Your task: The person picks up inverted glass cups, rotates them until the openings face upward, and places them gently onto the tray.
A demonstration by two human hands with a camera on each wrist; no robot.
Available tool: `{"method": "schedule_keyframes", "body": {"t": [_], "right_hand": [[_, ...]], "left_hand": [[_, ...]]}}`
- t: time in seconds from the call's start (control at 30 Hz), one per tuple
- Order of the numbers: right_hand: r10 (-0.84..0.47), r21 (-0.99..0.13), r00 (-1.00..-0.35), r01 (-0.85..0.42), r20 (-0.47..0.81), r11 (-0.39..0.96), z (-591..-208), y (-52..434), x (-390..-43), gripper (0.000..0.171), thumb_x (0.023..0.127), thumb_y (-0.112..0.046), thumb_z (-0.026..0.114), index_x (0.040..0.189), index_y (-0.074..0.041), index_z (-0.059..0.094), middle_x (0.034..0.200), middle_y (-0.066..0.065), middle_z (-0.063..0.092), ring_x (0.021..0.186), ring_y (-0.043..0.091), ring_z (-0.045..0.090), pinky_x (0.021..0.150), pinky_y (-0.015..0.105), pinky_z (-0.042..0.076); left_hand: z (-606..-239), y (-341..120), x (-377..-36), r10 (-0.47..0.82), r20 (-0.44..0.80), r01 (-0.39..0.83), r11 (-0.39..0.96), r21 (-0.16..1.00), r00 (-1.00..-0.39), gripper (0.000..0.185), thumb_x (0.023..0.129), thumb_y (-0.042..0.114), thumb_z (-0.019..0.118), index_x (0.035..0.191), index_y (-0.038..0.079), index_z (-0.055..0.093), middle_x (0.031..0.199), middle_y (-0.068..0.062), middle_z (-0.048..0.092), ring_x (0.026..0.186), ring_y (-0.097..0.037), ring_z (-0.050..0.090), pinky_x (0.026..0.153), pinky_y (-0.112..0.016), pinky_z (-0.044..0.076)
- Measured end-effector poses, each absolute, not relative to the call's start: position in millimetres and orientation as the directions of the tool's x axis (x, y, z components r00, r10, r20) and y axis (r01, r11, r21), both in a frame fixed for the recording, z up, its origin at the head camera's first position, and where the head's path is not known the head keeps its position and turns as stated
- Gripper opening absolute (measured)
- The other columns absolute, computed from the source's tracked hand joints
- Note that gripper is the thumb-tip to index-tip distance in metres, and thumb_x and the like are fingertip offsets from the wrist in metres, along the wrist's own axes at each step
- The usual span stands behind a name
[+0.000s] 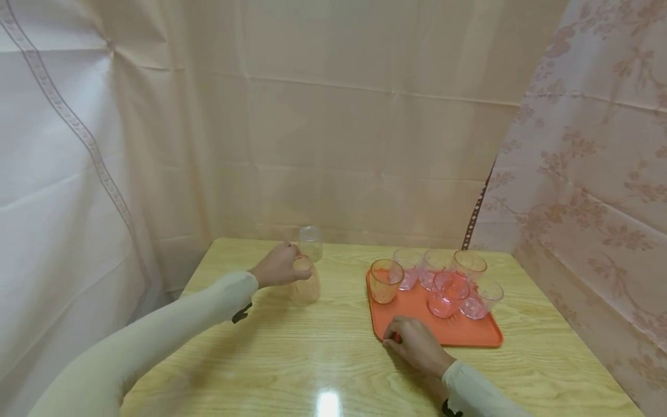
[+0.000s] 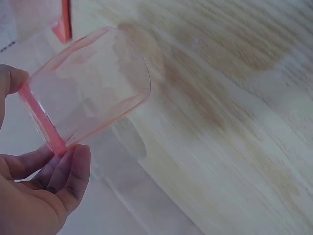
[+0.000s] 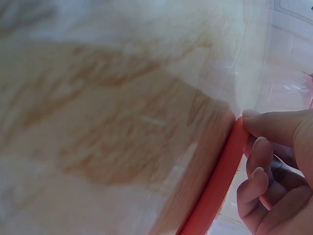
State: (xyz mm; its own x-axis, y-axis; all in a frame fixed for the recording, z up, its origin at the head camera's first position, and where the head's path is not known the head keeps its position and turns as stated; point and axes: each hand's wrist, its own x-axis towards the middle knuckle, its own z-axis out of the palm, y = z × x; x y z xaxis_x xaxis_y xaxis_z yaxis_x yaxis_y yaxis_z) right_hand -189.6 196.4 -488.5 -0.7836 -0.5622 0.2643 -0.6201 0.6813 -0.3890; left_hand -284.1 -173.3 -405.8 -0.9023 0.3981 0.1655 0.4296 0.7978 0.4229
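Note:
My left hand [image 1: 294,269] grips a clear, orange-tinted plastic cup [image 1: 305,288] by its rim, low over the wooden table [image 1: 292,359] at the back left. In the left wrist view the cup [image 2: 93,83] is pinched between thumb and fingers [image 2: 73,166]. My right hand [image 1: 397,338] holds the front left edge of an orange tray [image 1: 469,333], thumb on top and fingers curled under the tray's rim [image 3: 220,181]. Several tinted cups stand on the tray, among them an orange cup [image 1: 386,281] and a pink cup [image 1: 448,294].
A clear upright tumbler [image 1: 310,242] stands just behind the held cup. Cloth curtains close off the table: white on the left [image 1: 62,174], beige behind [image 1: 365,116], floral on the right [image 1: 599,174].

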Motion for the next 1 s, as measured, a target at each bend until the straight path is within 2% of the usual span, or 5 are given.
{"method": "schedule_keyframes", "body": {"t": [0.33,0.57,0.8,0.9,1.0], "right_hand": [[-0.558,-0.388,-0.785,-0.618,0.268,0.684,-489.9,197.9,-189.7,0.012,0.085,-0.015,0.086,0.084,-0.021,0.075,0.083,-0.016,0.060,0.074,0.001,0.058,0.063,0.024,0.050],[-0.552,-0.386,-0.787,-0.617,0.276,0.686,-489.2,196.5,-189.6,0.013,0.084,-0.015,0.086,0.084,-0.021,0.074,0.084,-0.014,0.063,0.074,0.001,0.059,0.063,0.023,0.050],[-0.526,-0.448,-0.814,-0.577,0.245,0.683,-488.4,195.7,-188.4,0.009,0.086,-0.021,0.085,0.087,-0.022,0.076,0.085,-0.016,0.064,0.074,0.002,0.058,0.064,0.023,0.048],[-0.501,-0.524,-0.836,-0.537,0.225,0.661,-486.7,194.3,-187.3,0.006,0.088,-0.023,0.083,0.089,-0.023,0.077,0.085,-0.018,0.064,0.074,0.002,0.056,0.065,0.023,0.047],[-0.486,-0.598,-0.853,-0.495,0.192,0.631,-484.0,192.0,-186.6,0.004,0.091,-0.024,0.080,0.092,-0.022,0.077,0.085,-0.017,0.065,0.074,0.002,0.055,0.065,0.024,0.047]], "left_hand": [[-396.2,-148.5,-260.2,0.396,0.145,0.414,0.770,0.485,-0.907,0.057,0.088,0.042,0.074,0.119,-0.005,0.067,0.121,-0.015,0.064,0.112,-0.032,0.060,0.096,-0.047,0.050],[-397.0,-140.4,-253.5,0.397,0.177,0.430,0.757,0.493,-0.901,0.058,0.087,0.044,0.075,0.118,-0.005,0.066,0.118,-0.015,0.065,0.106,-0.031,0.063,0.092,-0.046,0.052],[-402.7,-136.3,-251.4,0.385,0.182,0.421,0.741,0.523,-0.905,0.057,0.084,0.046,0.076,0.112,-0.002,0.068,0.100,-0.008,0.066,0.084,-0.018,0.059,0.077,-0.037,0.053],[-404.2,-133.5,-251.3,0.388,0.175,0.415,0.714,0.564,-0.905,0.050,0.085,0.045,0.077,0.105,0.000,0.068,0.083,-0.003,0.060,0.070,-0.014,0.051,0.064,-0.033,0.045],[-406.1,-131.0,-250.5,0.382,0.143,0.383,0.683,0.621,-0.913,0.044,0.087,0.043,0.078,0.100,0.003,0.065,0.078,-0.002,0.055,0.066,-0.014,0.048,0.060,-0.031,0.040]]}}
